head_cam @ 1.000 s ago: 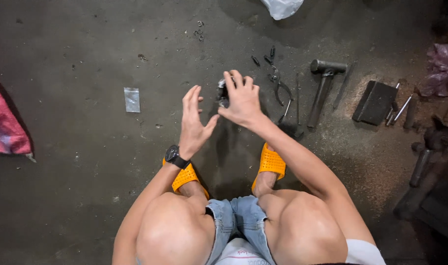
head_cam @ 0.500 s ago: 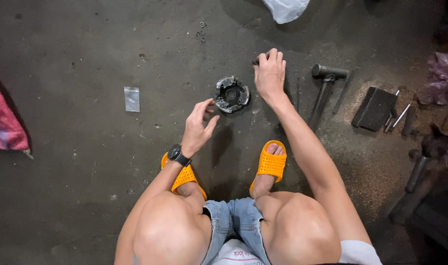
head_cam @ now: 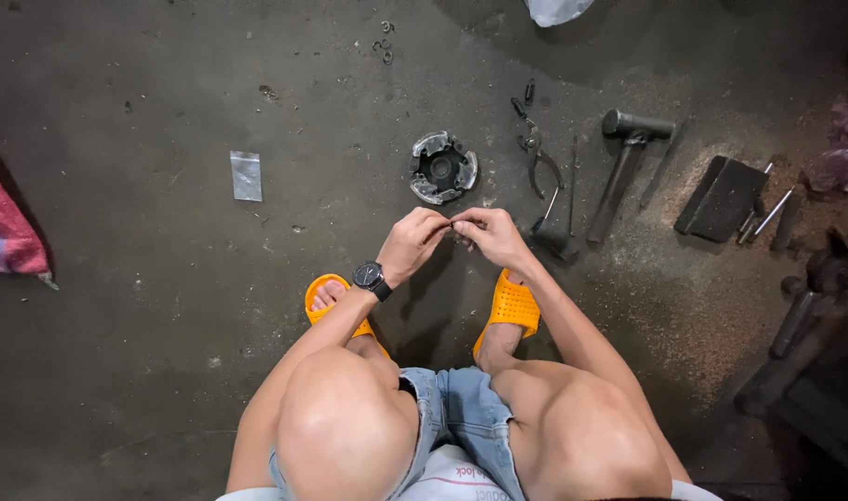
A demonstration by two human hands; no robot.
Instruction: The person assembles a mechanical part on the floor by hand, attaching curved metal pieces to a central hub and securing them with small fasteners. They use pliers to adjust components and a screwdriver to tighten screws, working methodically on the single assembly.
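Observation:
I squat over a dark concrete floor in orange sandals. My left hand (head_cam: 413,243), with a black wristwatch, and my right hand (head_cam: 491,237) meet in front of me, fingertips pinched together on a tiny part (head_cam: 453,224) too small to make out. A round metal clutch-like part (head_cam: 442,168) lies on the floor just beyond my hands, touched by neither.
Right of the round part lie pliers (head_cam: 539,162), a hammer (head_cam: 625,167), a thin rod and a black flat block (head_cam: 724,197). A small clear plastic bag (head_cam: 246,175) lies at the left. Red cloth (head_cam: 6,223) sits at the far left, dark metal pieces at the right edge.
The round part went from my hands to the floor. My right hand reached out toward the tools, then came back to meet my left hand on a tiny part.

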